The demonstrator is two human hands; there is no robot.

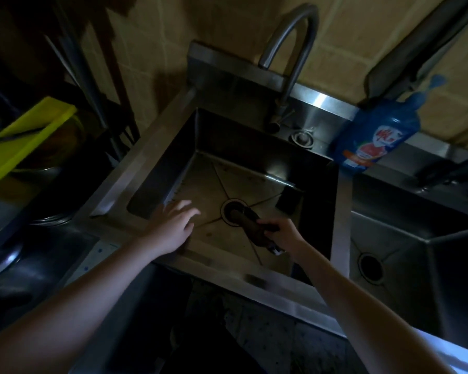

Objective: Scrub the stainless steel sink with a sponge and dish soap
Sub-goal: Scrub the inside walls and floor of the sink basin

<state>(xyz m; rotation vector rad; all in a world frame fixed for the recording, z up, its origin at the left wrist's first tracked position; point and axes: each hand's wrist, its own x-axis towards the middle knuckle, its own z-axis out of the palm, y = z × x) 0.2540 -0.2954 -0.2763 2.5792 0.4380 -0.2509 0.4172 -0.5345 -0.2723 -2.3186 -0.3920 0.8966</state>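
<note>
The stainless steel sink [200, 184] is a deep square basin with a round drain [231, 209] in its floor. My right hand [284, 236] is closed on a dark brownish object [254, 230] that is too dim and blurred to name; it hangs over the drain. My left hand [173, 225] hovers over the basin's near left part, fingers apart, holding nothing. A blue dish soap bottle [376, 133] stands on the rim at the back right. A dark rectangular thing [288, 199], perhaps a sponge, lies on the floor at the right wall.
A curved faucet [289, 49] rises behind the basin. A second sink [416, 252] lies to the right. On the left stand a yellow cutting board [25, 139] with a knife on it and metal pots [11, 252].
</note>
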